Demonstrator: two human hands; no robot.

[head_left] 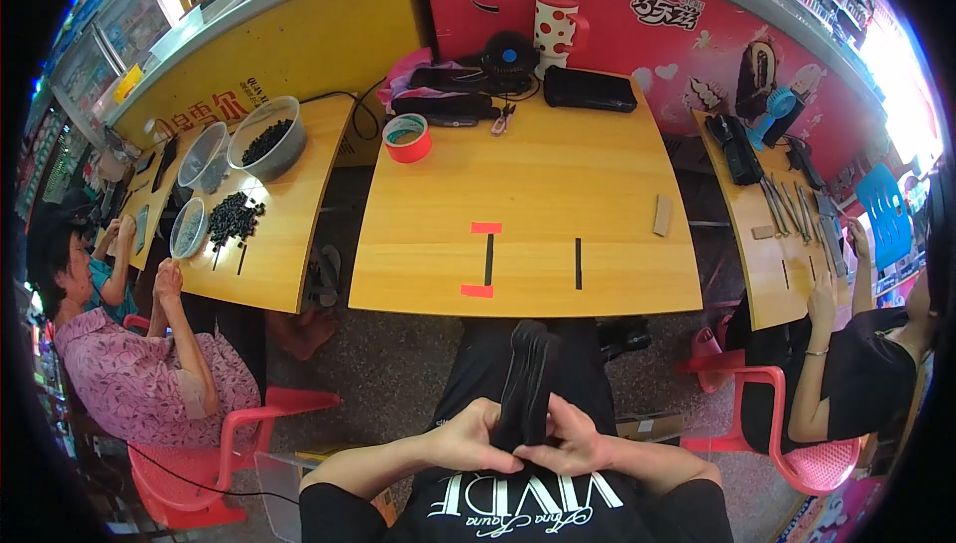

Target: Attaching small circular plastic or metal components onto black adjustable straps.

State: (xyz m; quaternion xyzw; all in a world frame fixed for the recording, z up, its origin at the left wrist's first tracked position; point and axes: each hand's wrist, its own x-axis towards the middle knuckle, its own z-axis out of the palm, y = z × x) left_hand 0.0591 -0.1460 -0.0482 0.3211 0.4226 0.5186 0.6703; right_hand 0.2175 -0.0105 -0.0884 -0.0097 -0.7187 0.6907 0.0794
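Yellow [329, 45] and pink panels [637, 55] back a row of wooden tables, with a speckled grey floor [378, 374] underneath. Nearest the wearer, the middle worktop [418, 254] begins just beyond both hands. Below its near edge, over the lap, the left hand [480, 440] and right hand [572, 439] grasp a black layered bundle [528, 384] between them — one hand on each side of its lower end, thumbs drawn in toward each other. From there the bundle rises up and away from both hands, its far end free and just short of the worktop.

Straight ahead of the hands, two dark strips [489, 260] lie on the wood; the left one has red tape pieces [487, 227] at its ends. Farther out and to the left of the left hand sits a red tape roll [407, 141], with small snips [501, 121] beside it. Beyond the right hand are a tan block [662, 215] and, farther still, a black case [590, 90]. Well to the left of the left hand, a co-worker [129, 384] sits by a pile of small black parts [236, 219]; well to the right of the right hand, another person [856, 374] sits near slim metal tools [787, 207].
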